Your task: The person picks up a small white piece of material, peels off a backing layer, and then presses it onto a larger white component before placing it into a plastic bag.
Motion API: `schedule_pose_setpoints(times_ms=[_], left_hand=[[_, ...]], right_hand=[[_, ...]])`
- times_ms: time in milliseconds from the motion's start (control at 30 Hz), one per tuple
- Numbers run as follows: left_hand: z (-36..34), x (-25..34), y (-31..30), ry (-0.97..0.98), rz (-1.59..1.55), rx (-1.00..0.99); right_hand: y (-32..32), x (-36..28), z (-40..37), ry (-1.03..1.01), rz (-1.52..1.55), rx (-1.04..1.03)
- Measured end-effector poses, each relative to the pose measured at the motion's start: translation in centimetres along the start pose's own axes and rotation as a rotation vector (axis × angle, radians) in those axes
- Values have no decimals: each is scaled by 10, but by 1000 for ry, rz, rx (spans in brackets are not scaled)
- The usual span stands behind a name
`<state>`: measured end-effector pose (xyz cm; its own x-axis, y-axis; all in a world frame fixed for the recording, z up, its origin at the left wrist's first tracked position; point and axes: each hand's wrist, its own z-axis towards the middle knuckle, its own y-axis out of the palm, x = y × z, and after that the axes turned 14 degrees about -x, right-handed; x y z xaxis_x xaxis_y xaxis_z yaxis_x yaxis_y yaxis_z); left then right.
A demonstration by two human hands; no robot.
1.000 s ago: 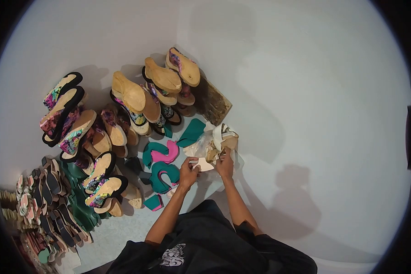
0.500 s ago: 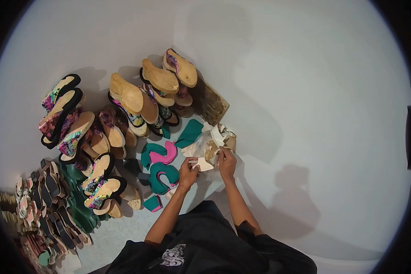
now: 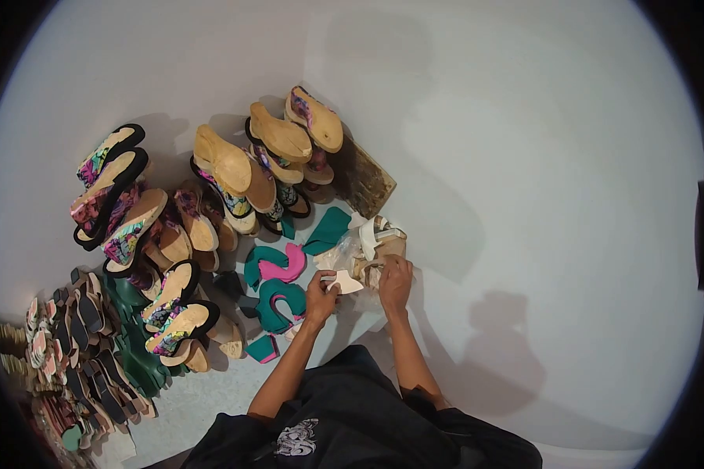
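Observation:
Between the thumb and fingers of my left hand (image 3: 321,298) is a small cream-coloured piece (image 3: 347,283) with a curved edge. My right hand (image 3: 396,283) is at the lower right of a clear plastic bag (image 3: 344,252) holding white and tan pieces (image 3: 377,238). Its fingers are bent down over the contents, and what they grip, if anything, is hidden. Just left of my left hand lie a teal curved piece (image 3: 272,306) and a pink curved piece (image 3: 293,264). A flat teal piece (image 3: 330,231) lies behind the bag.
Patterned and tan shoe forms (image 3: 225,162) are stacked at the back left, beside a worn board (image 3: 365,180). Sole pieces (image 3: 90,309) and dark green pieces (image 3: 137,348) lie at the far left. A pale wall stands behind and to the right.
My right hand has moved slightly right and over the bag's contents, which have shifted. My left hand still holds the cream piece. The view has shifted slightly.

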<state>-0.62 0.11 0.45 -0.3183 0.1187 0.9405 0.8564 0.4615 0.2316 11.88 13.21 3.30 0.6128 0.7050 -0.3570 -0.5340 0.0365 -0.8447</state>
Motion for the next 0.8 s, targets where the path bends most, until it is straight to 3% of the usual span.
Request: schedule_pose_setpoints(times_ms=[67,100,167,200,300,333,400,433,500,533,600,667,767,800], left_hand=[[1,1,1,1,-15,3],[0,2,1,-2,-6,7],[-2,6,3,-5,2,9],[-2,7,4,-17,3,4],[-1,4,4,-4,20,2],[-1,3,4,17,31,10],[-3,3,4,28,24,45],[-5,6,4,40,16,75],[-6,8,3,44,3,92],[-7,8,3,51,-15,113],[-7,8,2,54,3,116],[-6,8,-2,58,19,134],[-7,5,-6,80,3,141],[-8,7,-6,70,4,133]], right_hand=[[-14,-5,0,189,-50,-40],[-13,-1,0,188,-50,-39],[-5,11,-4,356,101,-323],[5,16,-8,357,100,-321],[36,27,-14,407,472,-544],[41,27,-12,404,475,-544],[53,25,-11,215,840,-511],[69,31,-13,219,844,-509],[107,49,-17,-19,866,-458],[92,39,-13,-17,867,-454],[67,28,-7,101,586,-934],[64,30,-7,87,628,-913],[32,27,-7,68,519,-524],[14,20,-3,65,522,-527]])
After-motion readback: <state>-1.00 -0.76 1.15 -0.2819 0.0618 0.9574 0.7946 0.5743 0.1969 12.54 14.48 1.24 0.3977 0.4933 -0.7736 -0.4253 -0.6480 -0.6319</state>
